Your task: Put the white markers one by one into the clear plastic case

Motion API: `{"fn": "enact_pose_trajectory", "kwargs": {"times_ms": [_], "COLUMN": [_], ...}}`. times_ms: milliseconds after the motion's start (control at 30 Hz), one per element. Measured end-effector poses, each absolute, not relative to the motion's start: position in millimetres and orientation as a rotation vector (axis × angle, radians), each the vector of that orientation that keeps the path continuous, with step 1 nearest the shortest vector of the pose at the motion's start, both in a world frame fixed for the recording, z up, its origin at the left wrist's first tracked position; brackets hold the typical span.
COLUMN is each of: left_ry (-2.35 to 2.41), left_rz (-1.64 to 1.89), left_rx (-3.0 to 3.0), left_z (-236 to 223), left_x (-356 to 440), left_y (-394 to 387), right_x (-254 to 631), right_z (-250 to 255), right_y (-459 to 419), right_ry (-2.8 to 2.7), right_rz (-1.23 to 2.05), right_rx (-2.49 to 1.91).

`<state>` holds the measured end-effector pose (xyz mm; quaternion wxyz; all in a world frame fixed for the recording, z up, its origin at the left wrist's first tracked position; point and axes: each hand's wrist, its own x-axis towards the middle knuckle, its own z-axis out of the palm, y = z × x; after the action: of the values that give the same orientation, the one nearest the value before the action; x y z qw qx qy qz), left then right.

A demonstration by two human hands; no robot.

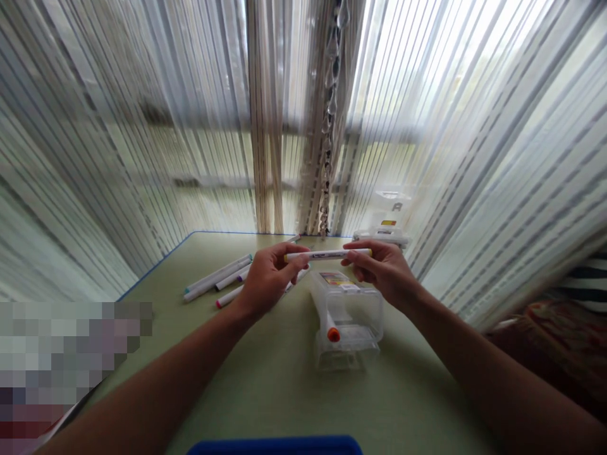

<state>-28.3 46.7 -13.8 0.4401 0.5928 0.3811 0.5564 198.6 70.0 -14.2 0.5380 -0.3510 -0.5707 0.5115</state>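
A white marker with yellow ends (327, 254) is held level above the green table (265, 379), one end in each hand. My left hand (268, 278) pinches its left end and my right hand (384, 268) pinches its right end. Right below them lies a clear plastic marker case (348, 322) with an orange-capped marker (332, 333) in it. Several white markers (220, 278) with coloured caps lie loose on the table to the left of my left hand.
Sheer striped curtains hang close around the table on the far side and both flanks. A clear plastic lid or box (386, 230) sits at the back right. A blue object (275, 445) shows at the near edge. Patterned fabric (559, 341) lies at the right.
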Motion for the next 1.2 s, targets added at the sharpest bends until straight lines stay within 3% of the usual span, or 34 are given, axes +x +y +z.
{"fn": "enact_pose_trajectory", "kwargs": {"times_ms": [1200], "left_ry": [0.908], "left_rz": [1.413], "left_rx": [1.488], "left_z": [-14.7], "left_x": [-27.6], "left_y": [49.8], "right_x": [199.3], "right_z": [-10.8], "right_y": [69.1], "right_ry": [-1.370], "right_rz": [1.192], "right_rx": [-0.844]}}
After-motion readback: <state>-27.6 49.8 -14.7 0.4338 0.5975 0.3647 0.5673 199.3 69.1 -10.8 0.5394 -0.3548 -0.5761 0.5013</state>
